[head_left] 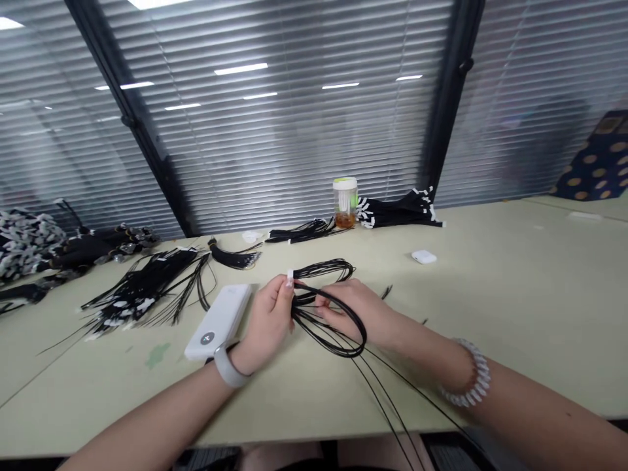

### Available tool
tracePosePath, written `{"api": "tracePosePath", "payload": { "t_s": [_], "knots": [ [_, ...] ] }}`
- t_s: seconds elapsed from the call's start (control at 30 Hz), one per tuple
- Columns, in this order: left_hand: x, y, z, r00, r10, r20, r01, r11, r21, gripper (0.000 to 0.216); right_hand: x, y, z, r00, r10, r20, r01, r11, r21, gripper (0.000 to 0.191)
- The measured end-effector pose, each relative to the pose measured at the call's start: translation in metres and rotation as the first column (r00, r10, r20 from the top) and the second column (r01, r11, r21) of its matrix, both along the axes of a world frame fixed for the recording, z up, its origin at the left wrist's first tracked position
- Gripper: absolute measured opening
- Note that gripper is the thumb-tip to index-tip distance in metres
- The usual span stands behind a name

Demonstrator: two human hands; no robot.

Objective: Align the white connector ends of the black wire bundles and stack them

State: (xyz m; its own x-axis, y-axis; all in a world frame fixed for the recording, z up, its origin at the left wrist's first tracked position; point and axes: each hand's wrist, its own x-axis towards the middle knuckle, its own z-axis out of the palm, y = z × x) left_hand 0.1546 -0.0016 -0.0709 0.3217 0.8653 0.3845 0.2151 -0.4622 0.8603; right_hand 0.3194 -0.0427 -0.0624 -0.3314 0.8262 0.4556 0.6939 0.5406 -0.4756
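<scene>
At the centre of the frame, just above the surface (515, 294), the black cords (338, 351) are pinched by the closed left hand (265, 327) and looped around the closed right hand (360, 311); the loop is best wound evenly, with the pinch held firm.

Black cords (328, 325), white power bank (219, 321), pale beige table (515, 288).

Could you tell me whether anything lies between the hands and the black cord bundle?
Nothing visible does: the left hand and right hand both grip the cord bundle. The power bank lies beside the left hand, not between.
</scene>
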Motion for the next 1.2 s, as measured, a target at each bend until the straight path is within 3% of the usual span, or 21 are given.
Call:
{"api": "tracePosePath", "payload": {
  "t_s": [0.3, 0.43, 0.53, 0.6, 0.77, 0.87, 0.93, 1.03, 1.1, 1.2],
  "knots": [
    [0.002, 0.001, 0.003, 0.979, 0.043, 0.197, -0.031, 0.997, -0.068, 0.039, 0.015, 0.007, 0.006, 0.991, -0.052, 0.122, 0.007, 0.939, 0.344, 0.013],
    [0.001, 0.007, -0.001, 0.96, 0.03, 0.278, 0.003, 0.993, -0.119, 0.042, 0.018, 0.006, 0.006, 0.946, -0.299, 0.128, 0.184, 0.816, 0.549, 0.018],
    [0.003, 0.009, -0.001, 0.941, 0.065, 0.332, 0.002, 0.98, -0.198, 0.043, 0.024, 0.004, 0.011, 0.885, -0.454, 0.106, 0.31, 0.743, 0.594, 0.023],
    [0.004, 0.01, -0.001, 0.927, 0.119, 0.355, -0.024, 0.965, -0.26, 0.043, 0.029, 0.004, 0.014, 0.886, -0.461, 0.048, 0.37, 0.766, 0.526, 0.022],
    [0.004, 0.017, -0.004, 0.896, 0.178, 0.407, -0.027, 0.936, -0.35, 0.039, 0.04, 0.016, 0.012, 0.864, -0.351, -0.362, 0.43, 0.888, 0.164, 0.017],
    [0.002, 0.023, -0.008, 0.899, 0.172, 0.403, -0.022, 0.936, -0.351, 0.038, 0.039, 0.021, 0.01, 0.832, -0.323, -0.45, 0.412, 0.904, 0.112, 0.022],
    [0.0, 0.025, -0.009, 0.911, 0.166, 0.378, -0.029, 0.939, -0.343, 0.039, 0.034, 0.019, 0.011, 0.758, -0.298, -0.58, 0.408, 0.911, 0.065, 0.025],
    [0.0, 0.024, -0.009, 0.934, 0.157, 0.322, -0.048, 0.946, -0.322, 0.042, 0.024, 0.012, 0.018, 0.522, -0.182, -0.833, 0.337, 0.942, 0.006, 0.025],
    [0.0, 0.022, -0.007, 0.952, 0.148, 0.268, -0.064, 0.953, -0.297, 0.044, 0.02, 0.007, 0.023, 0.388, -0.119, -0.914, 0.252, 0.968, -0.019, 0.022],
    [0.001, 0.017, -0.003, 0.976, 0.109, 0.19, -0.057, 0.964, -0.261, 0.045, 0.017, 0.002, 0.025, 0.348, -0.131, -0.928, 0.134, 0.987, -0.089, 0.018]
  ]
}}
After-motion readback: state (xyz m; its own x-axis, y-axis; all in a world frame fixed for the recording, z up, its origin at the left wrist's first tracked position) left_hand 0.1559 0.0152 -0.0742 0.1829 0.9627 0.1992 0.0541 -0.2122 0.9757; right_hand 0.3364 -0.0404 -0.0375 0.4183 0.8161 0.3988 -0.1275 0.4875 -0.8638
